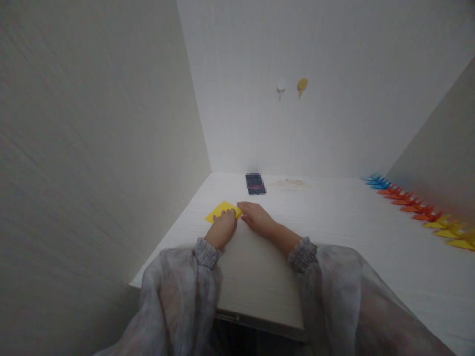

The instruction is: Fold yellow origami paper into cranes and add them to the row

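A yellow sheet of paper (220,209) lies flat on the white table (334,227), toward its left side. My left hand (223,225) rests on the sheet's near edge with its fingers curled down onto it. My right hand (256,215) lies beside it, fingers stretched out flat, with the fingertips touching the sheet's right corner. Both wrists come out of loose grey sleeves.
A dark phone (255,183) lies just beyond the paper. A row of folded paper figures, blue (376,181), orange (406,203) and yellow (452,232), runs along the right wall. Two small hooks (291,88) hang on the back wall. A wall stands close on the left.
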`<state>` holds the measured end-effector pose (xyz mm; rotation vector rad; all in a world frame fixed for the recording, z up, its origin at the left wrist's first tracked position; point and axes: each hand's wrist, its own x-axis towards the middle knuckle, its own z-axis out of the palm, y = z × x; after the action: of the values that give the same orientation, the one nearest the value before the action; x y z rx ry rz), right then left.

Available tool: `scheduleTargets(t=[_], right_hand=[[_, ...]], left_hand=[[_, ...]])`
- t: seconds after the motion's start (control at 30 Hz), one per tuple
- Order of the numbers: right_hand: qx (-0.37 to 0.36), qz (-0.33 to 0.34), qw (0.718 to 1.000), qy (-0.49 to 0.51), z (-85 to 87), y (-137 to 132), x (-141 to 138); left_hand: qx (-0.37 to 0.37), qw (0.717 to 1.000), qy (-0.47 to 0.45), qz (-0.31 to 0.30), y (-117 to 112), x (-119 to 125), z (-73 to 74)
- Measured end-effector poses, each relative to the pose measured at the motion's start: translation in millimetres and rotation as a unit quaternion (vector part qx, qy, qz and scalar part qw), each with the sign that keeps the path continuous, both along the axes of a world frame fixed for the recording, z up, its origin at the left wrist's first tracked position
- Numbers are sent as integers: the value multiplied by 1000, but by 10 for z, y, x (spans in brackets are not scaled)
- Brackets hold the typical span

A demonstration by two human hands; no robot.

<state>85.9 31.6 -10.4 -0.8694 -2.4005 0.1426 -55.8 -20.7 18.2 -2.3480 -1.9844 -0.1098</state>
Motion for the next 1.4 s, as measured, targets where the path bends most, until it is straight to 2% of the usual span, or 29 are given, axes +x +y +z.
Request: scheduleTargets(t=[0.1, 0.27, 0.43, 0.57, 0.7, 0.8, 0.87, 1.1, 1.23, 1.4], right_hand=[[5, 33, 998, -46, -54, 118, -69], [15, 49, 995, -90, -82, 220, -68], [23, 49, 993, -109, -46, 231, -62], [24, 41, 993, -109, -29, 209, -61], [15, 30, 995, -96, 4, 182, -64], [4, 16, 997, -72, 23, 171, -58], [-6, 10, 999, -48, 20, 171, -38], [-15, 9, 999, 48, -2, 177, 97], [30, -48, 991, 119, 89, 157, 232], [65, -157, 962, 214, 156, 100, 590]], left_hand=[[-1, 1000, -12, -9, -5, -33, -8], [-14, 999, -42, -23, 43, -136, -43], [-25, 995, -90, -36, 71, -217, -45], [-48, 994, -85, -41, 69, -220, -41], [-39, 996, -63, -43, 96, -231, -114], [-44, 998, -49, 10, 128, -255, -189], [-58, 997, -45, 16, 137, -267, -205], [-80, 995, -58, 1, 91, -291, -86], [-74, 996, -46, 5, 97, -318, -92], [-59, 998, -27, -9, 109, -307, -122]])
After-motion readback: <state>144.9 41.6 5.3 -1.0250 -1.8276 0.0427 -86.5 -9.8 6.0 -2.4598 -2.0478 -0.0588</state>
